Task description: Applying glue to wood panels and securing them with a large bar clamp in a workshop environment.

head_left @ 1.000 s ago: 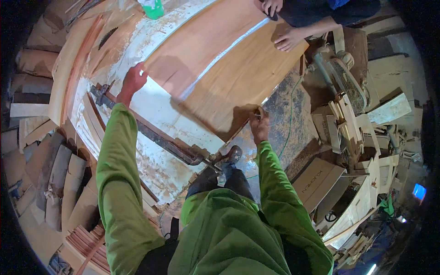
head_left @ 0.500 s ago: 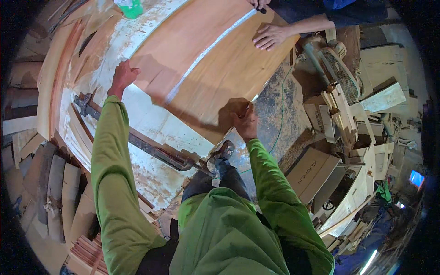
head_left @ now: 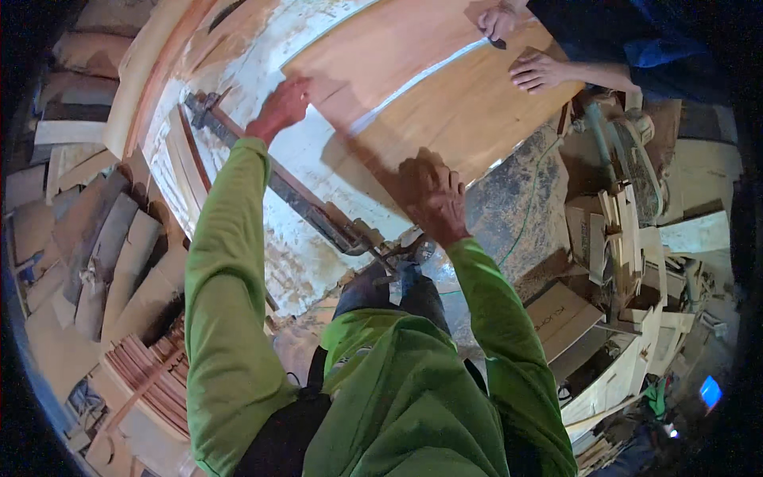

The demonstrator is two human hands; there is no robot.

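A broad orange-brown wooden panel (head_left: 469, 119) lies on a white, stained work table (head_left: 296, 171), with a pale white strip (head_left: 421, 83) running along its middle. At the panel's near left corner is my left hand (head_left: 280, 110), its fingers drawn together at the edge. My right hand (head_left: 441, 203) has its fingers bent over the near right corner, the fingertips partly lost in shadow. Across the panel, a co-worker's hand (head_left: 499, 22) holds a small dark tool (head_left: 497, 44) at the strip's far end. The co-worker's other hand (head_left: 536, 73) rests flat on the wood.
A long metal bar clamp (head_left: 294, 195) lies across the table's near side. Stacked boards (head_left: 119, 246) and thin wood strips (head_left: 151, 370) stand at left. On the right are a fan (head_left: 636, 163), a cardboard box (head_left: 564, 314) and wood offcuts (head_left: 620, 230). A thin green cord (head_left: 528, 207) crosses the floor.
The view has turned, and the panel sits further right in it. My right hand has gone from a raised thumb at the panel's edge to fingers bent over the corner.
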